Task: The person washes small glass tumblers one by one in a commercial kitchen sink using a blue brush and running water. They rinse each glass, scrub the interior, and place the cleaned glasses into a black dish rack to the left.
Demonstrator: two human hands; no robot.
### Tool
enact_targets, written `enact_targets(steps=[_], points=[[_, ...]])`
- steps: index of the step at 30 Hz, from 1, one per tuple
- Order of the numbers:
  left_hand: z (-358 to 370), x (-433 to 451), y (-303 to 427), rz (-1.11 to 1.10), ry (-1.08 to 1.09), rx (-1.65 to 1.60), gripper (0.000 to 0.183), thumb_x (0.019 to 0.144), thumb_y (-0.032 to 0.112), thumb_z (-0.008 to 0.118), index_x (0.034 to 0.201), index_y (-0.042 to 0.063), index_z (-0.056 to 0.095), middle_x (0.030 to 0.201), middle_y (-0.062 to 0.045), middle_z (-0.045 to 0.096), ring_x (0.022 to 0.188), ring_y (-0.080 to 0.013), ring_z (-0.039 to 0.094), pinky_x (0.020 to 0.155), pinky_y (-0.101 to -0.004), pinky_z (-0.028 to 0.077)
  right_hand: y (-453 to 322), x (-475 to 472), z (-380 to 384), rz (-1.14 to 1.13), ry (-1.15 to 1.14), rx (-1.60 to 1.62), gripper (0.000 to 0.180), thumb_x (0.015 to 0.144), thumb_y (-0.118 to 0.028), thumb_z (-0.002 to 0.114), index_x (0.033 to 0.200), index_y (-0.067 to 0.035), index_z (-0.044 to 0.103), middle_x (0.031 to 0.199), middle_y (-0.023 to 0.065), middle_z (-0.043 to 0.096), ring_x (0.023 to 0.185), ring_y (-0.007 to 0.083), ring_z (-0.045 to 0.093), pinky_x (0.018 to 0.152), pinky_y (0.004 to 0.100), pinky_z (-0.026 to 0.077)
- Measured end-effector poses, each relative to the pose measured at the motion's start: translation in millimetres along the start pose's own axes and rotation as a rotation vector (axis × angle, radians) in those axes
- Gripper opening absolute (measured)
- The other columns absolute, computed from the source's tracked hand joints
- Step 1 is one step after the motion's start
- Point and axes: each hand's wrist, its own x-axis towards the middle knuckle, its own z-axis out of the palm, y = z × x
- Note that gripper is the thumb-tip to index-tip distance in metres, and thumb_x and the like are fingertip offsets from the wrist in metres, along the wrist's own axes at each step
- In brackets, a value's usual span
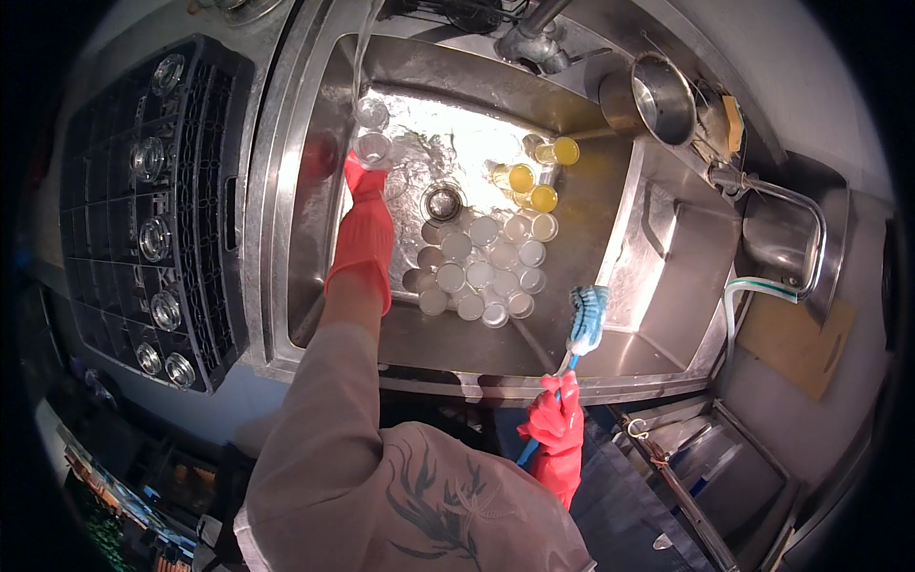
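Note:
My left hand (366, 182), in a red rubber glove, holds a clear drinking glass (374, 149) at the left side of the steel sink (472, 350). Just beyond it is a second clear glass (372, 112), close to the stream of water (361, 53) falling from above. In its own red glove, my right hand (554, 418) grips the blue handle of a bottle brush (589, 318) over the sink's front edge. White suds cling to the brush head. Several glasses of cloudy liquid (480, 274) crowd the basin, with three yellow-filled glasses (543, 198) behind them.
Left of the sink stands a dark glass rack (121, 236) with several upturned glasses (154, 238). A round drain fitting (442, 204) sits in the basin. A faucet (536, 46) rises at the back. To the right are a second basin (686, 286), a steel pot (661, 96) and a cutting board (800, 343).

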Motion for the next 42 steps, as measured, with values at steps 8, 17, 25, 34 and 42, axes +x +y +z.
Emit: enact_targets(steps=[8, 17, 25, 34, 42], points=[[35, 34, -28, 0.026, 0.284, -0.016, 0.031, 0.076, 0.028, 0.089, 0.096, 0.009, 0.076, 0.092, -0.009, 0.079, 0.086, -0.0224, 0.075, 0.077, -0.0393, 0.060, -4, 7, 4, 0.027, -0.044, 0.102, 0.064, 0.116, -0.052, 0.029, 0.136, -0.003, 0.064, 0.046, -0.0022, 0.034, 0.037, 0.0097, 0.029, 0.033, 0.0249, 0.028], [72, 55, -84, -0.337, 0.172, -0.777, 0.043, 0.081, 0.021, 0.086, 0.118, 0.005, 0.069, 0.108, -0.007, 0.075, 0.085, -0.0228, 0.073, 0.076, -0.0409, 0.060, -4, 7, 5, 0.037, -0.016, 0.105, 0.062, 0.116, -0.052, 0.030, 0.131, -0.004, 0.066, 0.046, -0.0027, 0.034, 0.037, 0.0096, 0.029, 0.033, 0.0253, 0.027], [71, 5, -57, -0.298, -0.421, -0.523, 0.030, 0.089, 0.025, 0.079, 0.112, 0.008, 0.070, 0.086, -0.005, 0.066, 0.081, -0.0237, 0.066, 0.077, -0.0363, 0.055, 3, 1, 11, 0.008, -0.066, 0.069, 0.058, 0.116, -0.050, 0.034, 0.130, -0.005, 0.069, 0.047, -0.0058, 0.028, 0.037, 0.0079, 0.024, 0.037, 0.0274, 0.019], [-49, -125, 38, 0.133, -0.990, 0.034, 0.068, 0.086, 0.021, 0.085, 0.145, -0.001, 0.059, 0.127, -0.014, 0.073, 0.120, -0.0232, 0.068, 0.103, -0.0364, 0.054, 24, -11, -1, -0.057, 0.024, 0.010, 0.055, 0.116, -0.046, 0.037, 0.129, -0.003, 0.069, 0.047, -0.0050, 0.028, 0.037, 0.0074, 0.023, 0.033, 0.0252, 0.021], [-19, -165, 57, 0.362, -0.935, -0.106, 0.069, 0.088, 0.021, 0.080, 0.151, 0.008, 0.056, 0.152, -0.012, 0.059, 0.140, -0.0258, 0.057, 0.118, -0.0349, 0.045, 47, -40, -34, -0.089, -0.011, 0.140, 0.057, 0.117, -0.046, 0.036, 0.133, -0.002, 0.068, 0.046, -0.0043, 0.027, 0.037, 0.0090, 0.025, 0.032, 0.0260, 0.021]])
